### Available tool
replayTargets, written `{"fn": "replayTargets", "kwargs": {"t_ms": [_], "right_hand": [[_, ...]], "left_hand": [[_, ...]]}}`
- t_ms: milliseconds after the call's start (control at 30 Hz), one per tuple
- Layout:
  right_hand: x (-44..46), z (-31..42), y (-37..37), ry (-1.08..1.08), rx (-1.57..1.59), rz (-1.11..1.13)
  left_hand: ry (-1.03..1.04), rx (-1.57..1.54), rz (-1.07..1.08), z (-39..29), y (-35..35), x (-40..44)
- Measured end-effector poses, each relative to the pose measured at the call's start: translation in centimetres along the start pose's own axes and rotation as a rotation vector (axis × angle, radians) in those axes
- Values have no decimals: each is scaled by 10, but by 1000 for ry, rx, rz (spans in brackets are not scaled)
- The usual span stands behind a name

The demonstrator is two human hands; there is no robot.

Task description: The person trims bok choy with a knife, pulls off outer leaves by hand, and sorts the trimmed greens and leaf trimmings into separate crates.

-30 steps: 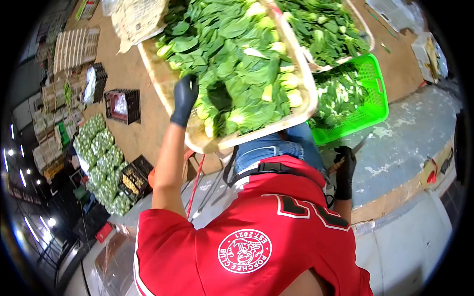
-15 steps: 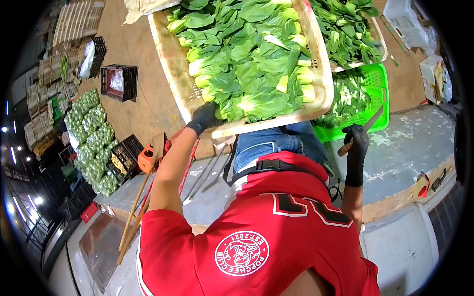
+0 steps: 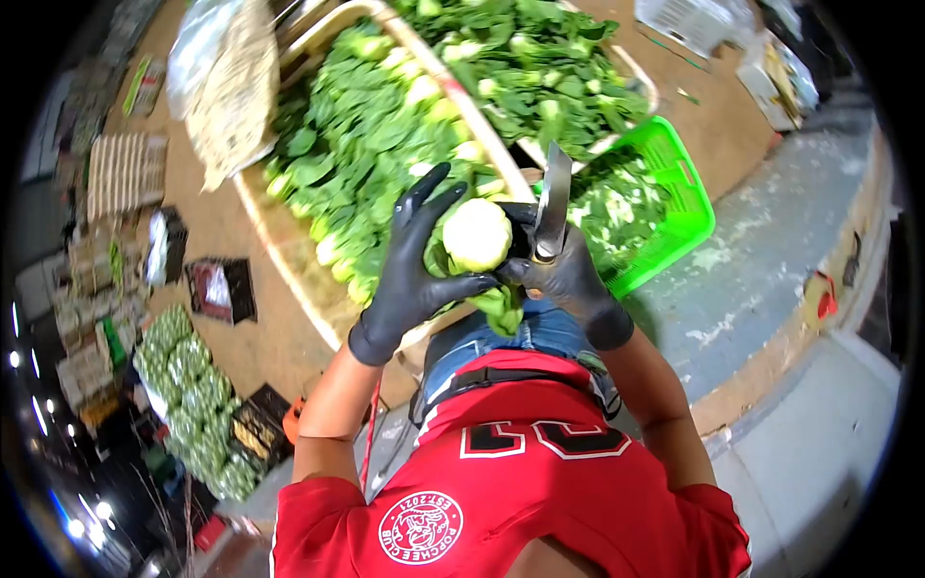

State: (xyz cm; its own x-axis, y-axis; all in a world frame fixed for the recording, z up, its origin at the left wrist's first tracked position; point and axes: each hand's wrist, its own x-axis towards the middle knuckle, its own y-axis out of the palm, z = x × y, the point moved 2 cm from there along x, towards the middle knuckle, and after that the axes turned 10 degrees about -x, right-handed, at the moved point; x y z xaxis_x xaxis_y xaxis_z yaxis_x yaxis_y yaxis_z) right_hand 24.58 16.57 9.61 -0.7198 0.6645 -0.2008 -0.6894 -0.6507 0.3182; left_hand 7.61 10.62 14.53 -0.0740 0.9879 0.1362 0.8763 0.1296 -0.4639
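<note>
My left hand (image 3: 407, 270), in a black glove, cups a bok choy (image 3: 478, 235) with its pale base turned up toward me and its leaves hanging below. My gloved right hand (image 3: 576, 289) grips a knife (image 3: 554, 200) whose blade points away from me. Its thumb and fingers also reach the right side of the bok choy. Beyond my left hand, rows of bok choy (image 3: 361, 144) lie in a large cream tray (image 3: 279, 255). A bright green basket (image 3: 686, 197) beside my right hand holds leaf trimmings (image 3: 626, 207).
A second tray (image 3: 636, 72) of loose greens stands behind. Sacking and clear plastic (image 3: 231, 106) rest on the cream tray's far left corner. Bagged vegetables (image 3: 188, 385) and a dark crate (image 3: 222, 289) sit on the floor at left. A concrete ledge (image 3: 761, 260) runs along the right.
My left hand has left the tray's near edge and now holds a bok choy. My right hand has brought the knife inward beside it. The view has turned.
</note>
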Motion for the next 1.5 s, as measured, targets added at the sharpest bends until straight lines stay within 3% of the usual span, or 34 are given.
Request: {"fn": "replayTargets", "kwargs": {"t_ms": [67, 100, 133, 167, 200, 267, 333, 533, 667, 733, 800, 867, 933, 1033, 1167, 1200, 1267, 1300, 1333, 1400, 1467, 1500], "right_hand": [[-13, -3, -25, -57, -58, -85], [-22, -9, -39, -144, -212, -106], [-35, 3, -52, -82, -512, -172], [-45, 11, -64, -275, -682, -292], [-55, 18, -77, -473, -861, -402], [-81, 34, -96, -102, -1280, -481], [-97, 35, -103, -225, -1436, -497], [-116, 14, -115, -197, -1379, -518], [-141, -93, -193, 113, -1269, -738], [-150, -77, -185, 304, -773, -711], [-146, -51, -160, 27, -606, -710], [-144, -24, -147, 143, -481, -645], [-145, -12, -146, -27, -482, -651], [-136, 1, -131, -5, -806, -677], [-134, -4, -141, 122, -886, -595], [-137, -3, -144, 214, -717, -543], [-147, -10, -157, 268, -625, -604], [-154, -24, -175, 263, -620, -626], [-160, -37, -194, 255, -613, -642], [-169, -31, -208, 322, -1096, -796], [-180, -44, -223, 160, -1289, -846], [-184, -52, -231, 267, -1162, -886]], "left_hand": [[-191, -494, 144, 11, 40, 12], [-199, -514, 196, 6, 56, 18], [-210, -536, 248, 0, 69, 23], [-162, -472, 283, -3, 79, 28], [-285, -487, 282, 5, 93, 25], [-362, -587, 257, -3, 111, 32], [-224, -314, 329, -5, 126, 37], [-204, -256, 489, -20, 159, 44], [-238, -291, 599, -31, 176, 40], [-175, -267, 597, -29, 188, 37], [-230, -255, 641, -31, 197, 40], [-225, -297, 610, -29, 205, 43], [-63, -121, 567, -20, 209, 48], [-65, -106, 595, -21, 208, 52], [3, -155, 633, -18, 204, 60], [-35, -201, 711, -13, 204, 61], [107, -242, 703, 7, 208, 57], [70, -224, 718, 17, 210, 57], [-12, -250, 628, 31, 212, 56], [-408, -609, 518, 59, 215, 80], [-545, -553, 275, 55, 175, 123], [-492, -522, 105, 85, 162, 141]]}}
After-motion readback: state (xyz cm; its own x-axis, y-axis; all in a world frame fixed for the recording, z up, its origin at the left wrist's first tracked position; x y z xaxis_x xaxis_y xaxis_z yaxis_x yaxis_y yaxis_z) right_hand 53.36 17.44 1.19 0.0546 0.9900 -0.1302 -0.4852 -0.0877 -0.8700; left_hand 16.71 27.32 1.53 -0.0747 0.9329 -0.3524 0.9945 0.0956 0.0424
